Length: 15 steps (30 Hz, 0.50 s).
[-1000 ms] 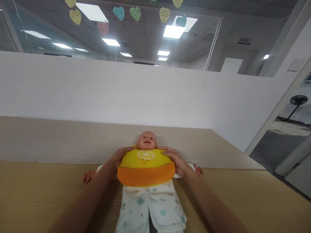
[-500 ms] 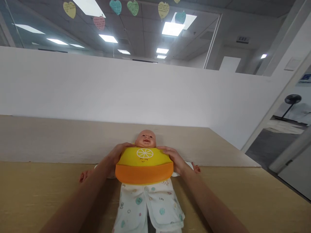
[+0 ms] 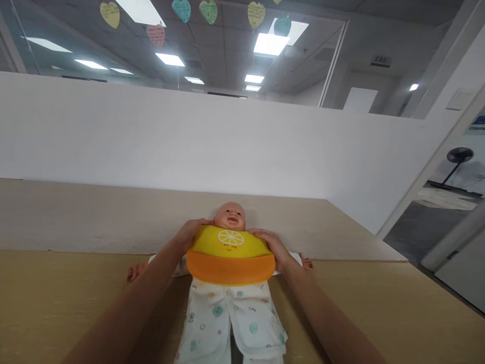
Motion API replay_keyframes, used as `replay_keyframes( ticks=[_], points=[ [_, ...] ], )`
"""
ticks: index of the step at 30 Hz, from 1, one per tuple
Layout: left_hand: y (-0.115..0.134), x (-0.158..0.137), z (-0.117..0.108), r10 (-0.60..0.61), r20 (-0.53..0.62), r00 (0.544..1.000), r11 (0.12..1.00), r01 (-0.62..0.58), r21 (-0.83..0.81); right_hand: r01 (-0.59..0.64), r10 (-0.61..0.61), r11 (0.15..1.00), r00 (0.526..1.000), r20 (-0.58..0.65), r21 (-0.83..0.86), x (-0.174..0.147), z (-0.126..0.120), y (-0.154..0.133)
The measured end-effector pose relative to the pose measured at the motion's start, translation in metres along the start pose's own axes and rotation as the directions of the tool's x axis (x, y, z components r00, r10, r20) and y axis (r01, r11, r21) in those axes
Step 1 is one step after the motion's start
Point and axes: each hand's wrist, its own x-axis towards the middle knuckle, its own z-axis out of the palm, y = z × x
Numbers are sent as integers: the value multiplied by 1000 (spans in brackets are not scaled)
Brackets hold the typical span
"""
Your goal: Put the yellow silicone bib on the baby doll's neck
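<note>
A baby doll (image 3: 230, 214) lies on its back with its arms spread out, dressed in a white printed garment (image 3: 246, 316). Across its chest is a yellow bib (image 3: 230, 247) with a citrus slice and a smiling face, and an orange pocket (image 3: 231, 269) along the bottom. My left hand (image 3: 192, 234) grips the bib's upper left side, fingers reaching to the doll's neck. On the opposite side, my right hand (image 3: 273, 246) has its fingers along the bib's upper right edge. Both thumbs are hidden, as are the bib's neck ends.
The doll lies across a tan table surface (image 3: 364, 298) and a paler board (image 3: 94, 217) behind it. A white wall (image 3: 189, 141) with glass above closes off the back. To the right are a doorway and a black fan (image 3: 459, 155) on the floor beyond.
The bib has shifted slightly right and up across the doll's chest, with my left hand moving right along with it. The doll's head has tipped a little to the right.
</note>
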Motion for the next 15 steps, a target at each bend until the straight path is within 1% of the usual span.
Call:
replay_keyframes(
  ticks=[2, 6, 8, 10, 12, 14, 15],
  points=[
    [0, -2, 0, -18, 32, 999, 1000, 18, -20, 11, -11, 1000, 1000, -27, -17, -2, 2, -2],
    [1, -6, 0, -27, 157, 987, 997, 37, -67, 26, -27, 999, 999, -37, -19, -5, 3, -2],
    [-1, -9, -1, 4, 181, 983, 997, 11, -81, 17, -17, 1000, 999, -37, -9, -5, 3, -2],
    [-4, -11, -6, 90, 109, 990, 994, -83, -66, 6, -6, 1000, 999, -39, -9, -4, 3, -2],
    [-10, -15, -14, 204, -7, 979, 979, -204, 8, 15, -16, 1000, 999, -34, -20, -4, 3, -2],
    [-18, -20, -26, 313, -80, 946, 941, -297, 163, 31, -32, 999, 999, -25, -41, -4, 3, -2],
    [-22, -23, -32, 370, -96, 924, 903, -333, 272, 33, -34, 998, 999, -25, -52, -3, 2, -2]
  ],
)
